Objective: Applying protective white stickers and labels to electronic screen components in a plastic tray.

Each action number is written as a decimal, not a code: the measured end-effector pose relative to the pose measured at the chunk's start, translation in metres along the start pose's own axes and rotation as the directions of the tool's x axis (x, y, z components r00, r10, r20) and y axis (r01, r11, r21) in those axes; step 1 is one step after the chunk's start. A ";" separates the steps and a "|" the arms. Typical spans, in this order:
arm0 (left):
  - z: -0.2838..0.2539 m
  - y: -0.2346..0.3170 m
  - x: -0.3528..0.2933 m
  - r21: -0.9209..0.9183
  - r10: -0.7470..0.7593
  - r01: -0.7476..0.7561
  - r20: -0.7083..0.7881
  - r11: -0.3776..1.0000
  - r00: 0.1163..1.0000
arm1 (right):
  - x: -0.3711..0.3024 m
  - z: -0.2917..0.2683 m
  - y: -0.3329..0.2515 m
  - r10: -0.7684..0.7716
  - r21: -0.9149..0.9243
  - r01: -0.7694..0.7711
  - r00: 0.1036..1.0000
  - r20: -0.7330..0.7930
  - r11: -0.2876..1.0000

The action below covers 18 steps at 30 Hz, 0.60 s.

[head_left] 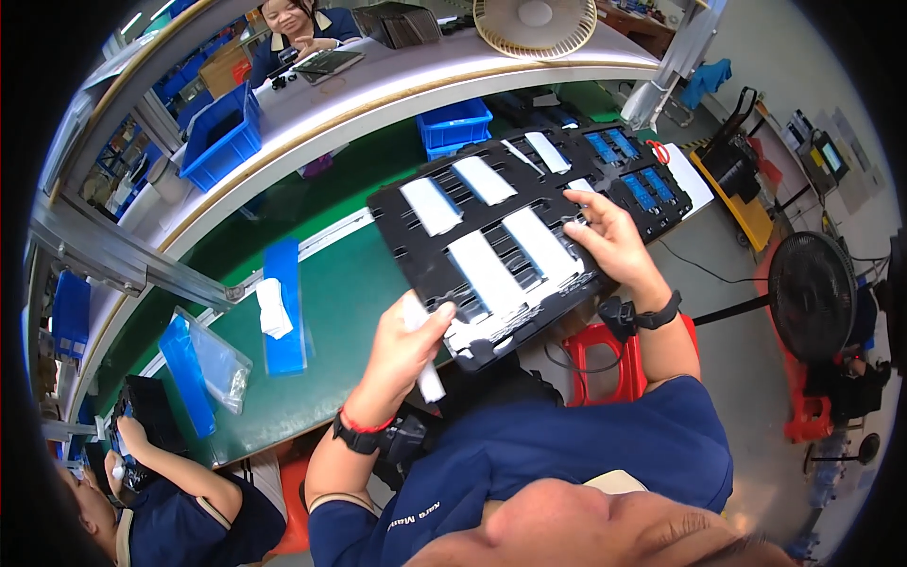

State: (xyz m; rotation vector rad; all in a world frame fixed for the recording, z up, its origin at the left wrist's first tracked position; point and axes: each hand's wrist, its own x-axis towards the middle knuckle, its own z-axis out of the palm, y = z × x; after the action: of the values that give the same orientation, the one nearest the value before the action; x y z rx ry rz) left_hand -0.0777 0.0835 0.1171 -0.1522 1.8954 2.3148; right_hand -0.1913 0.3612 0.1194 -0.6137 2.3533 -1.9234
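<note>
A black plastic tray (pixel 430 248) lies tilted at the front edge of the green table, its near corner reaching past the edge. Long white strips (pixel 485 274) rest in its slots, with blue edges showing beside them. My left hand (pixel 402 345) is closed around a loose white strip (pixel 430 383), its thumb by the tray's near left corner. Over the tray's right side is my right hand (pixel 614 236), thumb and forefinger apart; nothing shows between them. Farther right, blue slotted pieces (pixel 638 192) sit in black tray sections.
On the green table (pixel 350 283) lie a blue strip with white cloth (pixel 274 310) and a clear plastic bag (pixel 217 364). Blue bins (pixel 222 142) stand beyond. One co-worker (pixel 189 482) works at left, another (pixel 302 33) across. A red stool (pixel 595 364) and black fan (pixel 811 293) are right.
</note>
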 end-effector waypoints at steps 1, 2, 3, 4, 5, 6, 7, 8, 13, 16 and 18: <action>0.010 0.001 0.010 -0.034 0.028 -0.027 0.033 0.999 0.999 | 0.003 -0.012 0.004 0.028 -0.017 -0.028 1.000 -0.014 0.999; 0.016 0.000 0.019 -0.062 0.033 -0.027 0.088 0.998 0.996 | 0.005 -0.023 0.009 0.056 -0.034 -0.057 0.998 -0.029 0.998; 0.019 -0.003 0.031 -0.014 0.014 -0.013 0.107 1.000 0.994 | 0.008 -0.033 0.014 0.044 0.000 -0.044 0.998 -0.045 0.999; 0.023 -0.008 0.043 0.034 -0.006 0.002 0.121 0.999 0.993 | 0.010 -0.041 0.016 0.014 0.024 -0.013 0.997 -0.071 1.000; 0.029 -0.011 0.054 0.011 0.012 -0.014 0.142 1.000 0.990 | 0.013 -0.049 0.018 0.015 0.013 -0.014 0.996 -0.088 1.000; 0.037 -0.015 0.066 -0.013 0.029 -0.028 0.166 1.000 0.986 | 0.015 -0.059 0.021 0.019 0.001 -0.019 0.994 -0.109 1.000; 0.044 -0.020 0.078 -0.024 0.053 -0.049 0.174 0.998 0.983 | 0.017 -0.070 0.027 0.041 0.002 -0.041 0.993 -0.109 0.999; 0.051 -0.021 0.084 -0.061 0.060 -0.049 0.196 0.997 0.979 | 0.022 -0.076 0.032 -0.001 0.023 0.004 0.992 -0.128 1.000; 0.072 -0.043 0.126 -0.051 0.053 -0.044 0.187 0.998 0.981 | 0.040 -0.108 0.066 0.001 -0.083 -0.013 0.990 -0.142 0.996; 0.080 -0.056 0.141 -0.012 0.055 -0.054 0.180 0.998 0.982 | 0.046 -0.122 0.087 0.018 -0.177 -0.046 0.988 -0.155 0.983; 0.082 -0.060 0.147 0.112 0.020 -0.038 0.157 0.993 0.987 | 0.049 -0.126 0.099 0.055 -0.153 -0.081 0.985 -0.162 0.985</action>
State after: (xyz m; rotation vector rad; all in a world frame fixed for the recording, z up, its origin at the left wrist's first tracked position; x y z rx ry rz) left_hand -0.2109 0.1827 0.0502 0.0683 1.9576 2.1578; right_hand -0.2983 0.4782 0.0653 -0.3957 2.6058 -1.8322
